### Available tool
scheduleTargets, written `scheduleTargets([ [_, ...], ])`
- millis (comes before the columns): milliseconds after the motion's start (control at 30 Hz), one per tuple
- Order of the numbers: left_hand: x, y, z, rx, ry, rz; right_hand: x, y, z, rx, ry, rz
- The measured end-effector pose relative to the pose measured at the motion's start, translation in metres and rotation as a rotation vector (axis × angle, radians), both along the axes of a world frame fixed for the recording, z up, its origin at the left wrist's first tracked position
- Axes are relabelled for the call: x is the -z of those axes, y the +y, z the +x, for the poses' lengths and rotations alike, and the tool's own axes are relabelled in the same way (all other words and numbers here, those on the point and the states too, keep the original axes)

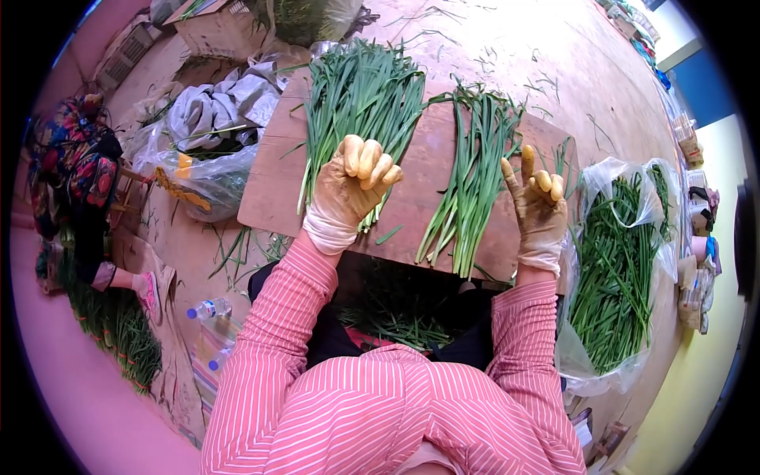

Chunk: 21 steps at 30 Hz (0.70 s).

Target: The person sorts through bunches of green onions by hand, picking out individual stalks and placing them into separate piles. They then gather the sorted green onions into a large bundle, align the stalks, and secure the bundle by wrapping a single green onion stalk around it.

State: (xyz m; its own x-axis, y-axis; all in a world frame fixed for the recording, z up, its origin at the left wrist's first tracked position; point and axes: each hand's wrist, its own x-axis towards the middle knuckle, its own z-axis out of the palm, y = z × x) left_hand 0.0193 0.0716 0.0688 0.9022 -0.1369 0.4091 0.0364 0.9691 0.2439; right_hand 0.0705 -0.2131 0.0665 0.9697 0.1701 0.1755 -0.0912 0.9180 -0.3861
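Note:
My left hand (348,190), in a yellow-stained glove, is raised over the left pile of garlic chives (360,99). Its fingers curl into a fist and nothing shows in them. My right hand (540,202), gloved alike, hovers by the right edge of the wooden board (269,182). Thumb and index finger stand apart there while the other fingers bend, and it holds nothing. Between my hands lies a smaller pile of garlic chives (473,174), its pale stem ends pointing towards me. A cut piece of leaf (389,235) rests near the board's front edge.
An open plastic bag of chives (613,277) stands at the right. Left of the board sits another plastic bag (218,178) with grey sheeting. Bundled chives (119,332) and a seated person (79,174) are further left. A water bottle (210,309) lies by my left arm.

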Motion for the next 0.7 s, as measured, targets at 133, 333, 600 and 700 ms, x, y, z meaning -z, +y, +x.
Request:
scheduleTargets([
  [133,-0.0021,-0.0008,-0.0011,-0.007,0.019,0.050,0.0011,-0.0009,0.0006,-0.009,-0.018,-0.018],
  [333,-0.0043,-0.0004,-0.0025,-0.015,0.039,0.071,0.0039,-0.0011,0.0020,-0.047,-0.111,-0.041],
  [600,-0.0032,-0.0008,-0.0012,-0.001,-0.005,0.062,0.0061,-0.0037,0.0031,-0.050,-0.124,-0.058],
  [700,-0.0026,-0.0002,-0.0010,0.002,-0.014,0.063,0.0057,-0.0035,0.0029,-0.038,-0.106,-0.062],
])
